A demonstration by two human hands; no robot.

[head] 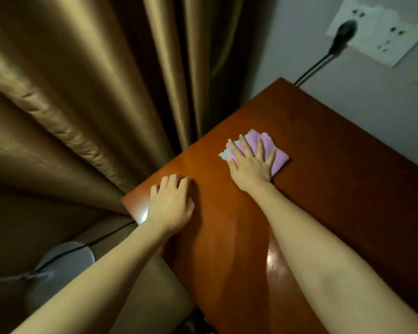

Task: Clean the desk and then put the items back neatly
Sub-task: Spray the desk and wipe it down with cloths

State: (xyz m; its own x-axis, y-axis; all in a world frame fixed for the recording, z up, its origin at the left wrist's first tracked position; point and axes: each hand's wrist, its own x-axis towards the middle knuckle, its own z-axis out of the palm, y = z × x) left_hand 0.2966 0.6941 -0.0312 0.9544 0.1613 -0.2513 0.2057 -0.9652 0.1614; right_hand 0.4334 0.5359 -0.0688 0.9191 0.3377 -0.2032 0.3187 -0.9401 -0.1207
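Note:
A reddish-brown wooden desk (311,189) fills the right half of the view. On its far-left part lies a folded purple cloth (279,155) with a teal edge. My right hand (250,162) presses flat on the cloth, fingers spread and straight. My left hand (171,204) rests on the desk near its left corner, its fingers slightly bent on the wood and holding nothing.
Gold-brown curtains (82,92) hang left of the desk. On the grey wall at the upper right is a white socket plate (381,34) with a black plug (343,34); its cable runs down behind the desk. A grey fan base (60,273) stands on the floor lower left.

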